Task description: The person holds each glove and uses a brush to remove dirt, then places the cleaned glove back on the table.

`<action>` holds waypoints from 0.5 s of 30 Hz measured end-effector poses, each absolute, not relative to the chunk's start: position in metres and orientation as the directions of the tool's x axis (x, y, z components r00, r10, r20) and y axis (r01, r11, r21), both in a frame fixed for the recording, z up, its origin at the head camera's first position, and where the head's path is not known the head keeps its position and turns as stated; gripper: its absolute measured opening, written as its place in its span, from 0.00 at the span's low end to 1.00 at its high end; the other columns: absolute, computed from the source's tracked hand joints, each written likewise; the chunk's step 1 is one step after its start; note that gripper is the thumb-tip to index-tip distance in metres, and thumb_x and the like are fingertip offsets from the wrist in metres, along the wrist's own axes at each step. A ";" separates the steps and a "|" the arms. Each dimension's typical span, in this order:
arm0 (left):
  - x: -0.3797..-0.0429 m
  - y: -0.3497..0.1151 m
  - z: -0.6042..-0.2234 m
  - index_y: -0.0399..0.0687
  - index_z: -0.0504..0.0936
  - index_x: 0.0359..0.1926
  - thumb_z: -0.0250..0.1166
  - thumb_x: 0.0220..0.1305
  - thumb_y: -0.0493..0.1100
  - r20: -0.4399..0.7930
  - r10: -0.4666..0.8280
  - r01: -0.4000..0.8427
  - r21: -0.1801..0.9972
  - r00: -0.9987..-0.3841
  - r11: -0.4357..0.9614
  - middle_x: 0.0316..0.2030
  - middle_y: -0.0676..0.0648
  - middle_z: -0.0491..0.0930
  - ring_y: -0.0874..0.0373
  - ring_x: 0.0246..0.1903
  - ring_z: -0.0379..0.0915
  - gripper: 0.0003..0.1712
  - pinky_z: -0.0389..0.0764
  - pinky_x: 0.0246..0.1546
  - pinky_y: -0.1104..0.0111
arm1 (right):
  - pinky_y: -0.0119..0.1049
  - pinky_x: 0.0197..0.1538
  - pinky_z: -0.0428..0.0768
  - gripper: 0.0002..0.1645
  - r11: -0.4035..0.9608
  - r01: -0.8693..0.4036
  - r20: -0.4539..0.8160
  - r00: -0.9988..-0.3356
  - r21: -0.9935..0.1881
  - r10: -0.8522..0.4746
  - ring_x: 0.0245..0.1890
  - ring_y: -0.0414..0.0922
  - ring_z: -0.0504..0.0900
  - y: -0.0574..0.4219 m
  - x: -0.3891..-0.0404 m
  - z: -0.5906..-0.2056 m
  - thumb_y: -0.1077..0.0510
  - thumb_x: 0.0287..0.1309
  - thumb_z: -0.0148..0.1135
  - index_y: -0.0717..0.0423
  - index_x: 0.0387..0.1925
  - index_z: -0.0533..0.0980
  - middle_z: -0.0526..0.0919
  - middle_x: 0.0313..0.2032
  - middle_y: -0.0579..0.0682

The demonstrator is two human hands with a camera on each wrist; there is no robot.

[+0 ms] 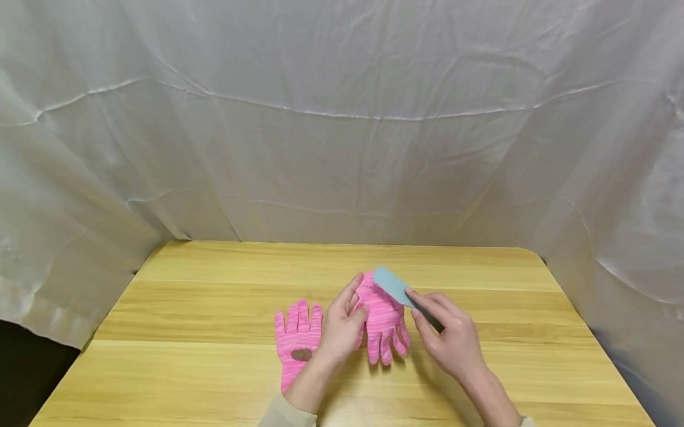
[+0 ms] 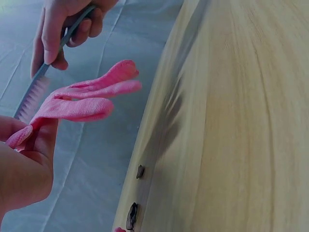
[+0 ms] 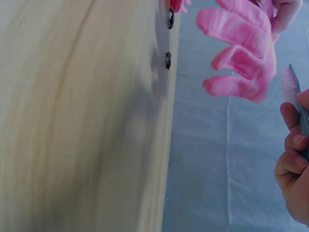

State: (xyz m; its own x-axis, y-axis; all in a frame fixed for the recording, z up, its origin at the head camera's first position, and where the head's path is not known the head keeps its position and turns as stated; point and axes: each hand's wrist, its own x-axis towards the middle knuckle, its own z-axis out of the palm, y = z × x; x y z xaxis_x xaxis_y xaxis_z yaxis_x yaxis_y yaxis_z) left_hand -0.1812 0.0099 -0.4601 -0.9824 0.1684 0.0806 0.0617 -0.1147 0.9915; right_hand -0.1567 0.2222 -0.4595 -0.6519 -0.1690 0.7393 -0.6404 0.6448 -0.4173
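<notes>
My left hand holds a pink striped knit glove above the table, its fingers dangling down toward me. The thumb lies over one side of the glove, while part of the hand is hidden behind the cloth. In my right hand is a blue-grey brush, gripped by its dark handle. The brush head lies against the upper part of the glove; pale bristles face the cloth in the left wrist view. A matching glove lies flat on the table, left of my left hand.
Wood-grain table lies under both hands. A brown patch marks the flat glove. Small dark bits show near the table edge in the wrist views. Silvery curtain hangs behind the table and along its sides.
</notes>
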 end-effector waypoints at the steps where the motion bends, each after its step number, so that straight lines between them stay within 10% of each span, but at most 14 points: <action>1: -0.181 0.010 -0.460 0.45 0.62 0.79 0.54 0.69 0.28 0.082 0.166 0.064 0.992 -0.983 -0.109 0.79 0.35 0.53 0.33 0.76 0.51 0.39 0.61 0.73 0.51 | 0.23 0.40 0.82 0.27 0.634 -0.645 0.739 -0.653 -0.428 -0.165 0.35 0.44 0.85 0.221 -0.156 -0.460 0.71 0.54 0.71 0.57 0.57 0.84 0.88 0.43 0.51; 6: -0.181 0.009 -0.460 0.46 0.62 0.79 0.54 0.68 0.27 0.079 0.168 0.059 0.991 -0.983 -0.119 0.79 0.35 0.54 0.35 0.71 0.64 0.40 0.71 0.68 0.62 | 0.25 0.43 0.83 0.27 0.654 -0.636 0.721 -0.665 -0.411 -0.194 0.37 0.44 0.85 0.216 -0.156 -0.461 0.70 0.54 0.72 0.57 0.58 0.84 0.88 0.43 0.50; 9: -0.181 0.009 -0.459 0.46 0.61 0.80 0.53 0.68 0.26 0.066 0.181 0.039 0.988 -0.981 -0.146 0.78 0.32 0.55 0.40 0.61 0.76 0.40 0.84 0.41 0.77 | 0.29 0.39 0.85 0.28 0.682 -0.621 0.710 -0.672 -0.387 -0.209 0.35 0.42 0.85 0.215 -0.155 -0.463 0.69 0.54 0.73 0.55 0.58 0.84 0.88 0.42 0.49; 12: -0.181 0.009 -0.459 0.46 0.60 0.80 0.52 0.68 0.25 0.058 0.187 0.025 0.984 -0.981 -0.174 0.78 0.30 0.54 0.38 0.62 0.75 0.40 0.70 0.19 0.81 | 0.31 0.32 0.83 0.27 0.690 -0.617 0.711 -0.671 -0.380 -0.209 0.31 0.39 0.81 0.216 -0.155 -0.463 0.69 0.54 0.72 0.55 0.57 0.84 0.88 0.41 0.48; 15: -0.182 0.009 -0.459 0.46 0.61 0.80 0.52 0.68 0.25 0.060 0.185 0.029 0.985 -0.981 -0.171 0.79 0.32 0.52 0.33 0.72 0.61 0.40 0.76 0.25 0.82 | 0.32 0.28 0.82 0.27 0.698 -0.614 0.714 -0.667 -0.368 -0.211 0.29 0.37 0.80 0.218 -0.155 -0.463 0.69 0.54 0.72 0.55 0.57 0.85 0.87 0.40 0.48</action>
